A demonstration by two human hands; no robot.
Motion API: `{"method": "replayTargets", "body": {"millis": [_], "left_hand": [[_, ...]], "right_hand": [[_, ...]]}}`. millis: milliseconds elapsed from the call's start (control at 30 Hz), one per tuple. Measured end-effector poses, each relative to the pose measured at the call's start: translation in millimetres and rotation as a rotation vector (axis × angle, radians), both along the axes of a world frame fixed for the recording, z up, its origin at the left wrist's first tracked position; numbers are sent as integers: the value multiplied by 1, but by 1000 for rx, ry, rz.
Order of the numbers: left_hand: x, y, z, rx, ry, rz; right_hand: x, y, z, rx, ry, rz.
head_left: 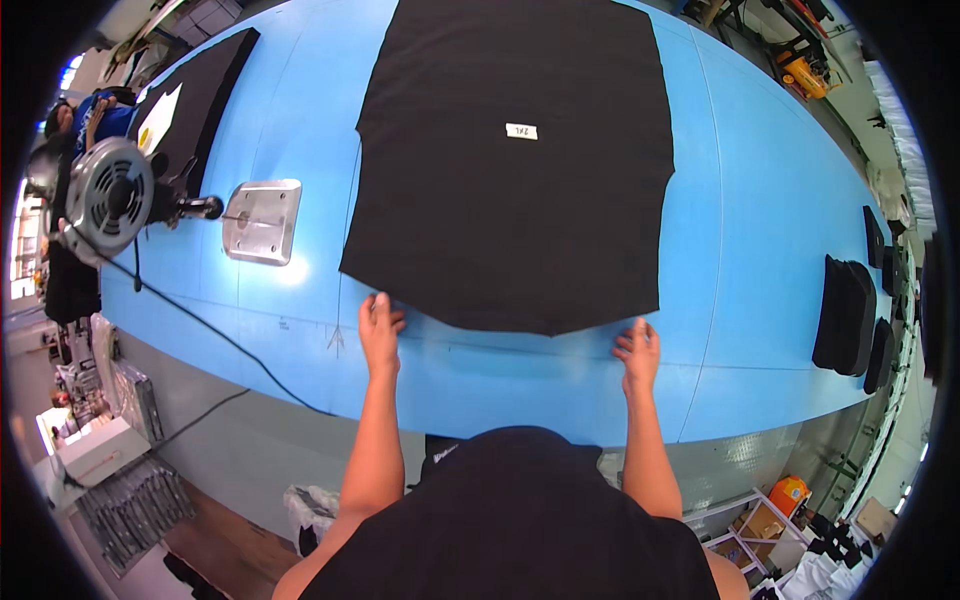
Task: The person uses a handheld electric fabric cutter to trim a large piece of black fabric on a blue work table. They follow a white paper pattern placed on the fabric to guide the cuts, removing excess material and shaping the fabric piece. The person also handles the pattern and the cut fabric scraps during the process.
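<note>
Loosely open and gripping nothing, your left hand [381,325] is at the black fabric's [500,230] lower-left edge; whether it touches cannot be told. That fabric lies flat on the blue table [770,290], bearing a white label [521,131]. Your right hand [638,350], slightly curled and empty, sits just beside its lower-right corner.

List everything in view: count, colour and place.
Fabric piece: one visible, black, centre
Label: one, white, on fabric
Table: one, blue, beneath fabric
Machine: one, silver and black, left
Metal plate: one, silver, beside machine
Dark stack: one, black, upper left
Paper: one, mostly white, on stack
Dark pieces: several, black, table's right
Co-worker: one, blue top, far left
Cable: at least one, black, lower left
Left hand: one, bare, lower left of fabric
Right hand: one, bare, lower right of fabric
Torso: one, black top, bottom
</note>
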State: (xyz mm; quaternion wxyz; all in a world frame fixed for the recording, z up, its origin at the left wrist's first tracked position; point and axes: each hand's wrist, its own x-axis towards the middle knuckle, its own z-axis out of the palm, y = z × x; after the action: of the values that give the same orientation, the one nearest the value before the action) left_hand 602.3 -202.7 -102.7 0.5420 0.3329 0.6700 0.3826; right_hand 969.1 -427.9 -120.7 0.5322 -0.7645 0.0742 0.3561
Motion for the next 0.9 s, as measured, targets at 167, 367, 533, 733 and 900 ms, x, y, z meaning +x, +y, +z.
{"method": "replayTargets", "body": {"millis": [167,367,533,733,900], "left_hand": [[5,22,1,-41,141,-312],[1,39,33,767,833,-425],[38,92,25,799,1125,-801],[49,110,16,562,1149,-951],[93,202,43,774,1045,-863]], "right_hand": [[-14,13,2,-16,-57,144],[-22,36,61,-87,-977,419],[-41,108,52,-351,-1187,850],[-29,115,29,-526,-1105,1003],[48,178,45,-522,-1252,836]]}}
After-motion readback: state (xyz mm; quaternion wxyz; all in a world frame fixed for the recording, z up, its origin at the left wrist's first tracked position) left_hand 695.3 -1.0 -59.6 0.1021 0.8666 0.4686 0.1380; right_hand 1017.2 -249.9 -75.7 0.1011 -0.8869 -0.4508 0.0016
